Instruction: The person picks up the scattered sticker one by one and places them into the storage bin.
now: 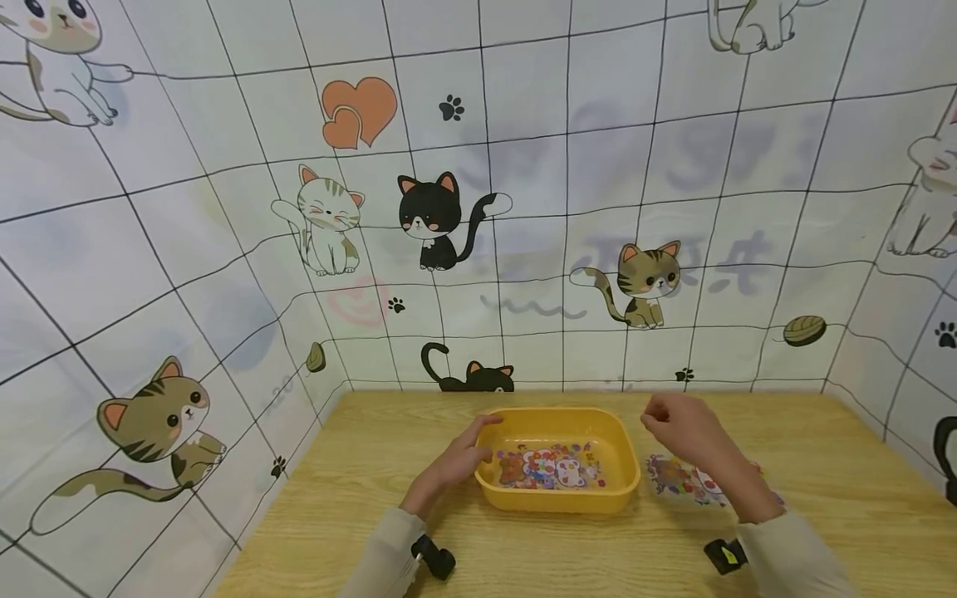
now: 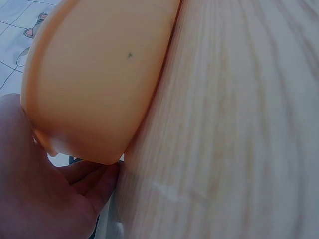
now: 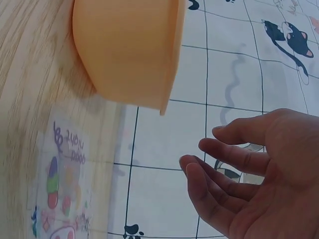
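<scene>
The light-looking tray (image 1: 557, 502) is gripped at its rim, probably best, by left hand (image 1: 456, 462); beside it, right hand (image 1: 686, 425) is empty, loosely bent

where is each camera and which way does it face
Head: on the head, facing forward and down at the yellow tray and cat-print wall; left hand, right hand, sleeves show.
Left wrist: on that wrist, facing the tray's outside and table; only the left hand shows.
Right wrist: on that wrist, facing the tray's outside, printed sheet and wall; only the right hand shows.
Shared: both wrist views show tray and table.
</scene>
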